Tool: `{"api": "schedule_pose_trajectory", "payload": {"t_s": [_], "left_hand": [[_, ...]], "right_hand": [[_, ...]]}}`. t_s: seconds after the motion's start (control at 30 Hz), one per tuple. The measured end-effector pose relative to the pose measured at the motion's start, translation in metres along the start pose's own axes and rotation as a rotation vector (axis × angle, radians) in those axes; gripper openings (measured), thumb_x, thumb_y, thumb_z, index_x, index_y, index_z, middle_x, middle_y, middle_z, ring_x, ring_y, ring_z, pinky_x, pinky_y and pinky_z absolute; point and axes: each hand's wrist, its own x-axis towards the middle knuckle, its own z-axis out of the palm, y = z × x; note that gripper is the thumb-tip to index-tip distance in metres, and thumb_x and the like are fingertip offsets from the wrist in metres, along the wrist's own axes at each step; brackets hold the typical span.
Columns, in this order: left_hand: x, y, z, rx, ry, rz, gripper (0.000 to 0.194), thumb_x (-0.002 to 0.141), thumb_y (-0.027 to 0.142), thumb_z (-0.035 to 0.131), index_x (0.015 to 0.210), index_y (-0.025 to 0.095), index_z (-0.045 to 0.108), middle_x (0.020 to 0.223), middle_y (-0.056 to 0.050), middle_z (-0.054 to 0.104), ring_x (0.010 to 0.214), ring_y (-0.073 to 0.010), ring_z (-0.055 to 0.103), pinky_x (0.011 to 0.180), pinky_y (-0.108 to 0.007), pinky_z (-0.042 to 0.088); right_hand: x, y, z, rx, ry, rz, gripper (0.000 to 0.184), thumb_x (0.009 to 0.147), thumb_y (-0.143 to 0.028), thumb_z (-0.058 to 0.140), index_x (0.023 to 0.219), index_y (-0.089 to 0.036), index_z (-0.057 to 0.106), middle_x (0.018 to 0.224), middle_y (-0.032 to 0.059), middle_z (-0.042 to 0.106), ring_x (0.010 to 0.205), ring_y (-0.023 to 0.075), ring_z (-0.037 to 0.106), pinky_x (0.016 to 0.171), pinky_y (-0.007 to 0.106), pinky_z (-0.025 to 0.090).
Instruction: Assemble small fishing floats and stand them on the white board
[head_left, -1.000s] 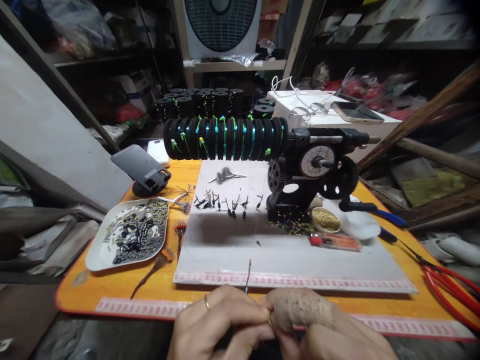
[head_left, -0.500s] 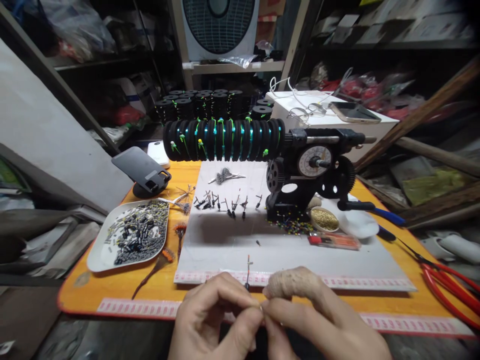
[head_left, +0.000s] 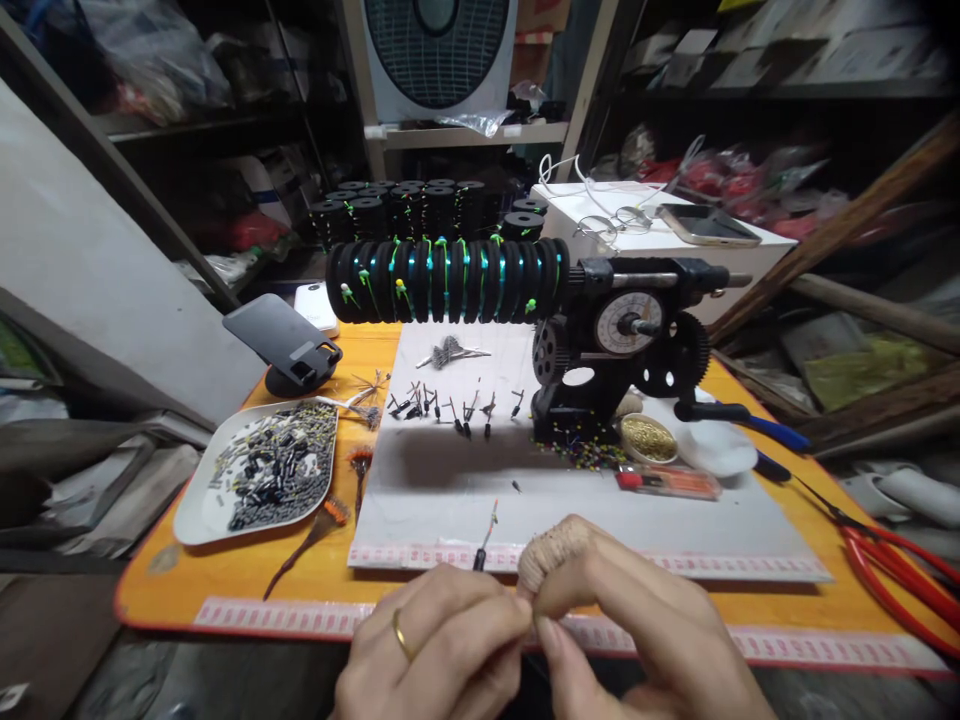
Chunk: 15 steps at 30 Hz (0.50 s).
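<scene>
My left hand (head_left: 435,645), with a ring on one finger, is closed in a pinch at the table's near edge. A thin float-like stick (head_left: 484,538) with a red and yellow tip rises from its fingers. My right hand (head_left: 637,625) is closed in a pinch against the left fingertips; a beige wrap (head_left: 551,547) covers its forefinger. What the right fingers hold is too small to make out. Beyond the hands lies a white board (head_left: 570,515) with a row of small black pieces (head_left: 450,405).
A black hand-crank winder (head_left: 630,345) carries a row of black spools (head_left: 446,280) with green line. A white tray (head_left: 196,515) of small black parts sits left, a phone on a stand (head_left: 289,340) behind it. Red-handled pliers (head_left: 892,560) lie right.
Both hands shifted slightly; the stick in my left fingers tilted to the right and its tip rose a little. The wrapped right forefinger moved up and left.
</scene>
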Motion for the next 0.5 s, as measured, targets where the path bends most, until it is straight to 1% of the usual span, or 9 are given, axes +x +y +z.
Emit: {"api": "schedule_pose_trajectory", "payload": {"t_s": [0.07, 0.1, 0.13, 0.17, 0.23, 0.27, 0.33, 0.4, 0.5], "left_hand": [[0.001, 0.001, -0.001, 0.071, -0.026, 0.019, 0.013, 0.099, 0.022, 0.05, 0.092, 0.024, 0.062, 0.069, 0.001, 0.068, 0.059, -0.0125, 0.064, 0.061, -0.022, 0.052], [0.001, 0.001, -0.001, 0.067, -0.038, -0.019, 0.013, 0.098, 0.021, 0.052, 0.089, 0.025, 0.06, 0.066, 0.002, 0.065, 0.055, -0.0119, 0.061, 0.057, -0.021, 0.049], [0.001, 0.002, 0.0, 0.034, -0.046, -0.101, 0.013, 0.095, 0.02, 0.054, 0.085, 0.026, 0.058, 0.064, 0.004, 0.062, 0.052, -0.011, 0.057, 0.052, -0.02, 0.046], [0.001, 0.004, 0.0, -0.029, -0.05, -0.223, 0.013, 0.091, 0.018, 0.058, 0.081, 0.026, 0.057, 0.063, 0.005, 0.058, 0.051, -0.0101, 0.053, 0.047, -0.019, 0.041], [0.004, 0.006, 0.0, -0.245, -0.059, -0.53, 0.014, 0.083, 0.018, 0.066, 0.074, 0.024, 0.057, 0.061, 0.006, 0.054, 0.049, -0.0081, 0.048, 0.045, -0.017, 0.036], [0.006, 0.007, 0.0, -0.39, -0.078, -0.693, 0.017, 0.081, 0.024, 0.071, 0.071, 0.023, 0.056, 0.058, 0.007, 0.052, 0.047, -0.0068, 0.045, 0.043, -0.016, 0.034], [0.011, 0.009, -0.001, -0.664, -0.148, -0.961, 0.036, 0.075, 0.046, 0.078, 0.068, 0.021, 0.053, 0.05, 0.008, 0.048, 0.04, -0.0037, 0.037, 0.041, -0.015, 0.03], [0.016, 0.009, -0.003, -0.824, -0.217, -1.103, 0.051, 0.068, 0.063, 0.078, 0.068, 0.02, 0.05, 0.044, 0.01, 0.045, 0.035, -0.0012, 0.03, 0.037, -0.015, 0.025], [0.02, 0.009, -0.005, -0.864, -0.246, -1.155, 0.057, 0.063, 0.068, 0.078, 0.068, 0.019, 0.05, 0.045, 0.009, 0.046, 0.033, 0.0004, 0.03, 0.037, -0.014, 0.023]], "right_hand": [[-0.001, 0.0, -0.001, 0.001, -0.052, -0.009, 0.021, 0.087, 0.0, 0.051, 0.09, -0.021, 0.057, 0.081, 0.0013, 0.064, 0.076, 0.0159, 0.063, 0.067, 0.027, 0.055], [-0.001, 0.001, -0.002, -0.017, -0.067, -0.033, 0.022, 0.087, 0.0, 0.051, 0.092, -0.02, 0.057, 0.082, 0.002, 0.064, 0.077, 0.0164, 0.063, 0.068, 0.027, 0.055], [-0.001, 0.001, -0.002, -0.042, -0.077, -0.06, 0.023, 0.087, 0.0, 0.051, 0.094, -0.02, 0.058, 0.083, 0.003, 0.065, 0.079, 0.017, 0.064, 0.069, 0.027, 0.056], [-0.001, 0.001, -0.001, -0.071, -0.075, -0.081, 0.024, 0.087, 0.001, 0.051, 0.096, -0.02, 0.059, 0.084, 0.0039, 0.065, 0.08, 0.0173, 0.064, 0.07, 0.027, 0.057], [0.001, 0.002, 0.0, -0.109, -0.05, -0.119, 0.026, 0.087, 0.002, 0.051, 0.098, -0.02, 0.059, 0.089, 0.0047, 0.066, 0.083, 0.0164, 0.066, 0.074, 0.025, 0.058], [0.002, 0.003, 0.001, -0.112, -0.036, -0.132, 0.026, 0.086, 0.002, 0.051, 0.098, -0.02, 0.058, 0.091, 0.0047, 0.067, 0.085, 0.0154, 0.067, 0.077, 0.023, 0.058], [0.004, 0.004, 0.003, -0.11, -0.002, -0.146, 0.026, 0.086, 0.001, 0.053, 0.098, -0.02, 0.059, 0.094, 0.0038, 0.067, 0.086, 0.0128, 0.068, 0.081, 0.019, 0.057], [0.002, 0.005, 0.005, -0.148, 0.035, -0.159, 0.024, 0.086, 0.0, 0.055, 0.098, -0.02, 0.06, 0.096, 0.004, 0.066, 0.086, 0.0121, 0.07, 0.081, 0.017, 0.058], [-0.006, 0.005, 0.008, -0.294, 0.1, -0.203, 0.017, 0.091, -0.008, 0.06, 0.102, -0.021, 0.061, 0.099, 0.0074, 0.067, 0.088, 0.0162, 0.073, 0.08, 0.02, 0.061]]}}
